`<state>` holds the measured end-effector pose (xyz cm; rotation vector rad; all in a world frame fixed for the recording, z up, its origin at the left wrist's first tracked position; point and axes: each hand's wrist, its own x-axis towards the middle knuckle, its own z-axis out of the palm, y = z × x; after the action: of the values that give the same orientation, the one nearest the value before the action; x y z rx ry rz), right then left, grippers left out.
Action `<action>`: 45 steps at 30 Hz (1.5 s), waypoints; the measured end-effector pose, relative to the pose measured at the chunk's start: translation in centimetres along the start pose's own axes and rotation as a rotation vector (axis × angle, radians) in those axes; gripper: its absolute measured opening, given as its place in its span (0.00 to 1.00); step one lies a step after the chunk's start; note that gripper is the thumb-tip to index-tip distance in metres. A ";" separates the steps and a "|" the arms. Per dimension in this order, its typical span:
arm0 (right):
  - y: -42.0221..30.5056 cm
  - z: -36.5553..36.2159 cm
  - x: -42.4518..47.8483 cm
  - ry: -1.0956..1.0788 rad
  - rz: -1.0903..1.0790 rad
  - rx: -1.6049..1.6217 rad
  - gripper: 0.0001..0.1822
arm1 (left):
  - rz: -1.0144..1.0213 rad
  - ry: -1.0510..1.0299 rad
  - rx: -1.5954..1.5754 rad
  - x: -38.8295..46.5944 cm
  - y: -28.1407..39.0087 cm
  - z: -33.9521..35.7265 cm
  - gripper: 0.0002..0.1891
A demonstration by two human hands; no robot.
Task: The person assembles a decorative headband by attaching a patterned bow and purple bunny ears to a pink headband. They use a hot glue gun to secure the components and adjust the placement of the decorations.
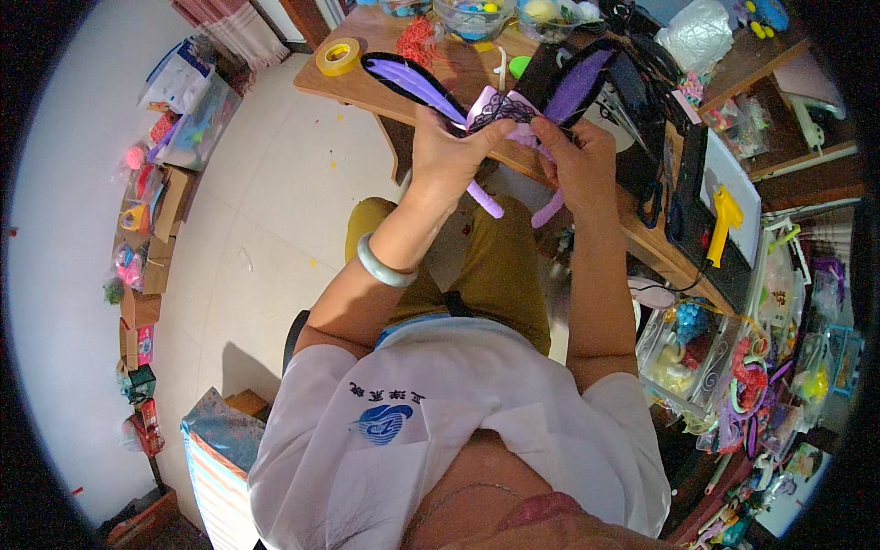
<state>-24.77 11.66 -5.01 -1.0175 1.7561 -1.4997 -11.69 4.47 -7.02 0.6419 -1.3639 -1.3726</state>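
A headband [485,199] wrapped in lilac fuzzy material is held up before me at the table's front edge, its two ends pointing down. Two long ears stand on it, black-edged with purple insides: one ear [412,81] leans left, the other ear [579,84] leans right. Between them sits a pink ribbon bow [485,103] with black lace [512,110] across it. My left hand [447,151] grips the left side, its thumb at the lace. My right hand [581,161] pinches the right side of the bow near the right ear's base.
The wooden table [385,93] carries a yellow tape roll [338,56], red yarn [417,42], clear bowls [474,17] of craft pieces and large scissors [636,130]. A yellow glue gun [725,220] lies at the right on a white board [746,185]. Boxes line the left wall.
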 end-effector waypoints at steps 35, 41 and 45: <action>0.0 0.3 0.2 -0.036 -0.091 -0.097 0.09 | -0.356 -0.057 -0.373 -1.2 0.4 -2.3 0.13; 1.9 -0.7 0.2 -0.178 0.099 0.256 0.11 | -0.457 -0.093 -0.480 0.4 0.5 -3.5 0.11; 3.7 -0.8 -0.4 -0.126 0.013 0.267 0.09 | -0.503 -0.223 -0.595 1.4 -0.1 -4.3 0.14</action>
<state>-25.79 12.66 -8.52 -0.9386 1.4279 -1.5762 -8.29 1.62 -7.64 0.4438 -0.9009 -2.1924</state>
